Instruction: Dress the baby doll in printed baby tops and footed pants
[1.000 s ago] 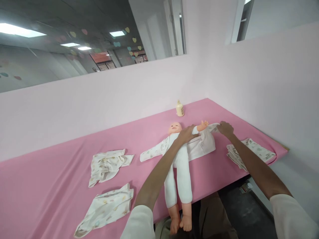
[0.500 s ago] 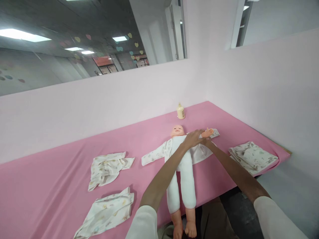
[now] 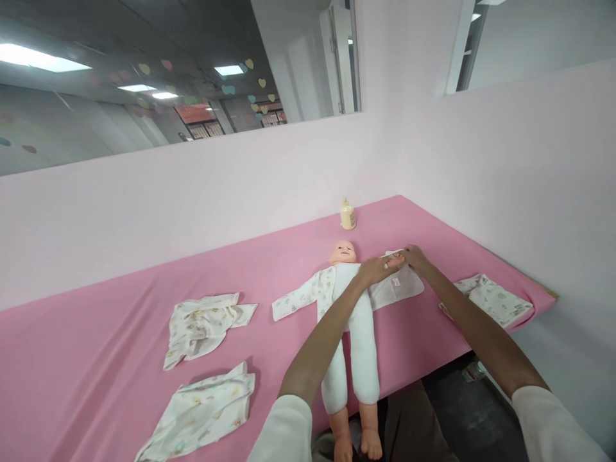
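A baby doll (image 3: 362, 359) with a white cloth body lies on its back, its feet over the table's near edge. One sleeve of a printed white baby shirt (image 3: 398, 290) covers the doll's arm at the left of the picture. The rest of the shirt is spread at the right, inner side up, with a small label showing. My left hand (image 3: 376, 271) is closed round the doll's other arm, and the doll's fingers poke out past it. Just beyond, my right hand (image 3: 416, 258) grips the shirt near its sleeve, close to the doll's hand.
A pump bottle (image 3: 347, 215) stands by the wall behind the doll's head. Two printed garments, one crumpled (image 3: 206, 326) and one flatter (image 3: 202, 410), lie at the left. A folded printed cloth (image 3: 498, 300) rests near the right corner of the pink table cover (image 3: 120, 333).
My right hand came in from the right to the doll's hand, then shifted slightly outward with the shirt. My left hand slid along the doll's arm toward its hand. The shirt's sleeve end is now bunched.
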The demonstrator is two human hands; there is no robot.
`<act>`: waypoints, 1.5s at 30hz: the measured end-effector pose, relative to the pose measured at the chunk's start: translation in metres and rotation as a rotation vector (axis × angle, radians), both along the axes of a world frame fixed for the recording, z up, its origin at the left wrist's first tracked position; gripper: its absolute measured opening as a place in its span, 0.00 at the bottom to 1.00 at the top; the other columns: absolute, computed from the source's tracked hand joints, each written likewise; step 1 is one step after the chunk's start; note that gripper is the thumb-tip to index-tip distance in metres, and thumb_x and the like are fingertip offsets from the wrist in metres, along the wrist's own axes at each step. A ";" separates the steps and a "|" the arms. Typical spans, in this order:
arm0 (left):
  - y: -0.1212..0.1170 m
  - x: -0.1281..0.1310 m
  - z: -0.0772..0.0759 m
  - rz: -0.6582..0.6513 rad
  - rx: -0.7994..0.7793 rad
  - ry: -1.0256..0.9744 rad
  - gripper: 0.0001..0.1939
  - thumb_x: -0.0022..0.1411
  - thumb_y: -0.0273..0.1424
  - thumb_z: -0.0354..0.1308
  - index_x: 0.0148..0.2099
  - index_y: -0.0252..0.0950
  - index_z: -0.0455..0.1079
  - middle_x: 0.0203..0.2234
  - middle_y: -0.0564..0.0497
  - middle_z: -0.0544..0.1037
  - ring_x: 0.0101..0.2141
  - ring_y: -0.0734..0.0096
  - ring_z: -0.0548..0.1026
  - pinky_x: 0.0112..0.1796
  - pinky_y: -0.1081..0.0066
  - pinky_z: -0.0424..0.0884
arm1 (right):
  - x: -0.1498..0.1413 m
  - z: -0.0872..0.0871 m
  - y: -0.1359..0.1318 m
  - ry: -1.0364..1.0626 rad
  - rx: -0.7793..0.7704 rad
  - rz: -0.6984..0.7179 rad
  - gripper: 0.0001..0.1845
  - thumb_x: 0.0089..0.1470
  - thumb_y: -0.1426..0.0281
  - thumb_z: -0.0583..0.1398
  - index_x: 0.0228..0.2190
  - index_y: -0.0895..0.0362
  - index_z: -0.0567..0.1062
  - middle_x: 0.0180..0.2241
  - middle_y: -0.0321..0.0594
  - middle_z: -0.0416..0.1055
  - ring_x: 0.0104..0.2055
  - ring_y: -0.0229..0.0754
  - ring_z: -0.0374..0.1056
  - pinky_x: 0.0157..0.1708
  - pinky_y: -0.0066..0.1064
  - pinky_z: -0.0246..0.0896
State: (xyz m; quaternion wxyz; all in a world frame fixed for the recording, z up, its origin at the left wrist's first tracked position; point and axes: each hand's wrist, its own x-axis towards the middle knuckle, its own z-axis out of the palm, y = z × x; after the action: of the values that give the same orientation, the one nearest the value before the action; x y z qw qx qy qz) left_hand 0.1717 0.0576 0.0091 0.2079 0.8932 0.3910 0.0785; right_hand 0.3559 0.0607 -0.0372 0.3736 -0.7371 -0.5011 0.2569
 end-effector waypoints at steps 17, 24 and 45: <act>0.021 0.006 -0.019 0.025 0.053 0.228 0.23 0.64 0.45 0.50 0.53 0.38 0.71 0.49 0.44 0.76 0.47 0.60 0.75 0.45 0.68 0.70 | -0.046 0.014 -0.044 -0.370 0.123 0.074 0.02 0.50 0.72 0.52 0.30 0.55 0.62 0.32 0.39 0.66 0.32 0.41 0.61 0.31 0.29 0.49; 0.010 0.011 -0.022 -0.026 0.138 0.302 0.16 0.61 0.34 0.53 0.47 0.32 0.75 0.47 0.39 0.77 0.47 0.56 0.75 0.48 0.62 0.70 | -0.039 -0.002 -0.057 -0.112 -0.094 0.027 0.35 0.47 0.60 0.61 0.54 0.61 0.62 0.44 0.47 0.71 0.45 0.47 0.68 0.39 0.32 0.59; -0.140 -0.133 0.006 0.547 0.213 0.236 0.13 0.67 0.36 0.48 0.49 0.33 0.64 0.44 0.42 0.72 0.44 0.57 0.71 0.39 0.66 0.66 | -0.039 0.010 -0.121 -0.158 -0.048 0.258 0.17 0.54 0.58 0.53 0.19 0.53 0.58 0.20 0.37 0.62 0.23 0.42 0.60 0.24 0.33 0.51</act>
State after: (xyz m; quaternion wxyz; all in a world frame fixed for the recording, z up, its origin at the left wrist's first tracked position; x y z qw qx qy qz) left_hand 0.0392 -0.0820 0.0155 0.0375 0.7745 0.6278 0.0680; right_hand 0.3171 -0.0605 -0.0271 0.2791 -0.6933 -0.6132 0.2559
